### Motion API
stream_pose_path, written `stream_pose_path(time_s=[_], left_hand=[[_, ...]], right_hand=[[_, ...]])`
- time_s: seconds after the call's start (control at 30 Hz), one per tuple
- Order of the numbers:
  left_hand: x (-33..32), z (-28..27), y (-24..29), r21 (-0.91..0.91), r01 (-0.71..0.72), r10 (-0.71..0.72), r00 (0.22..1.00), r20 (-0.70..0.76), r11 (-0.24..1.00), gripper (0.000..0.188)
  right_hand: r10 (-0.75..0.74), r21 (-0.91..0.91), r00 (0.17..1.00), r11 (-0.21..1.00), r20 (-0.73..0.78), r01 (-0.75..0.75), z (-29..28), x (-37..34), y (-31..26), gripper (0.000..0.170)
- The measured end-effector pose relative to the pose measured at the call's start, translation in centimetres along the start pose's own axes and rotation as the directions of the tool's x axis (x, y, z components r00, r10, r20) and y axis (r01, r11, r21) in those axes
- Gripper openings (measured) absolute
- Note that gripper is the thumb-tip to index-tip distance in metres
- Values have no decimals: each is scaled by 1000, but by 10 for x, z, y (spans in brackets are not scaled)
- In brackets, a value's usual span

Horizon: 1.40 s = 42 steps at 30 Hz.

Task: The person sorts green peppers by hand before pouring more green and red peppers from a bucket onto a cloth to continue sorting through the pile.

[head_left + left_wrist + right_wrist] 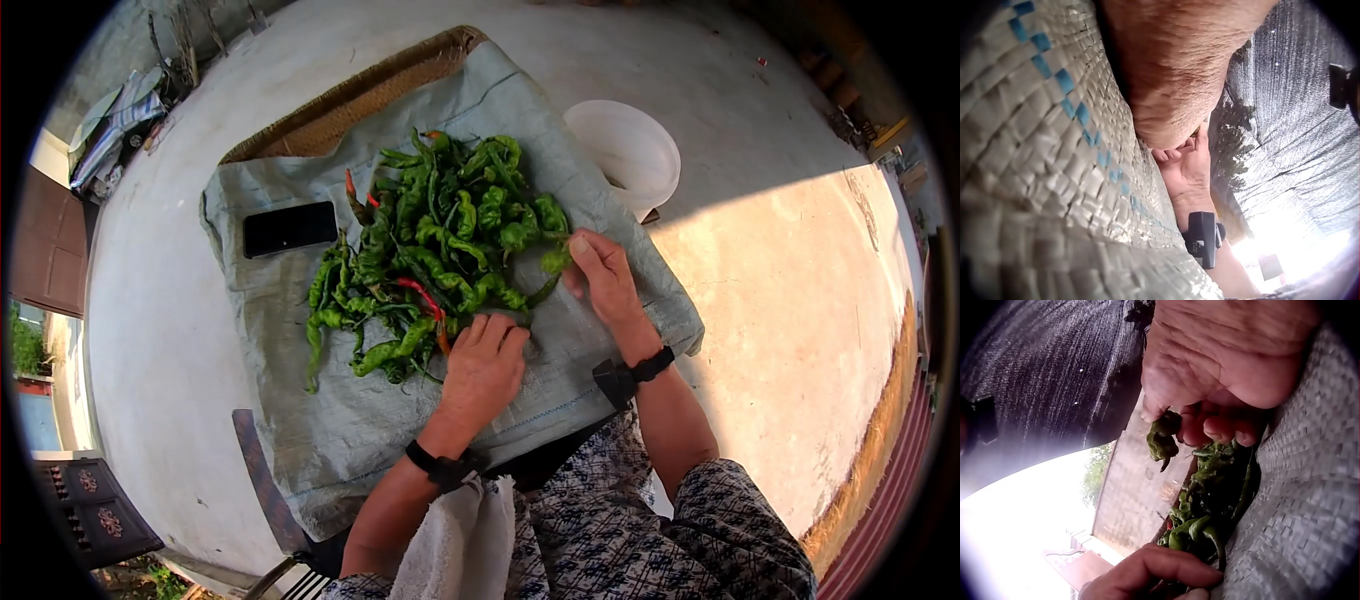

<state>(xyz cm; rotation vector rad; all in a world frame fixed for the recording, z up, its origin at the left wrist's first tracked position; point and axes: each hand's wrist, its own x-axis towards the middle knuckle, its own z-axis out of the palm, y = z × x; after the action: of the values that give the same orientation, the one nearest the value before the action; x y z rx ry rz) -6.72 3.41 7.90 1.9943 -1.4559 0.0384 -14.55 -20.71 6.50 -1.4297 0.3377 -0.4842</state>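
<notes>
A heap of green chili peppers, wrinkled and twisted, lies on a grey woven sack. Among them are a few red ones, such as a red chili near the heap's middle. At the heap's right edge my right hand pinches a green chili pepper between thumb and fingers, with the chili's tip hanging down in the right wrist view. My left hand rests at the heap's near edge, fingers loosely bent beside the peppers; its fingertips are partly hidden in the head view.
A black phone lies on the sack, left of the heap. The sack covers a woven tray whose brown rim shows at the back. On the concrete floor to the right stands a white bucket. A white towel hangs by the left forearm.
</notes>
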Motion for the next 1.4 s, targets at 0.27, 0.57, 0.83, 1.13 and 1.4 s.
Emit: stream_pose_path(time_s=[0.27, 0.57, 0.83, 1.13, 1.4], left_hand=[[0, 0, 0, 8, -10, 10, 1000, -2, 1000, 24], [-3, 3, -2, 36, -4, 3, 1000, 31, 999, 35], [2, 0, 3, 14, -18, 19, 999, -26, 1000, 21], [2, 1, 2, 5, -17, 17, 999, -33, 1000, 20], [1, 2, 0, -12, -17, 17, 999, -29, 1000, 22]], right_hand=[[18, 21, 999, 1000, 26, -19, -1, 0, -1, 33], [21, 39, 999, 999, 37, -23, 2, 3, -3, 15], [-19, 54, 998, 998, 55, 16, 3, 5, -5, 24], [-4, -133, 997, 991, -72, -5, -37, 28, -50, 21], [-343, -593, 822, 805, -454, 8, -100, 84, -91, 42]])
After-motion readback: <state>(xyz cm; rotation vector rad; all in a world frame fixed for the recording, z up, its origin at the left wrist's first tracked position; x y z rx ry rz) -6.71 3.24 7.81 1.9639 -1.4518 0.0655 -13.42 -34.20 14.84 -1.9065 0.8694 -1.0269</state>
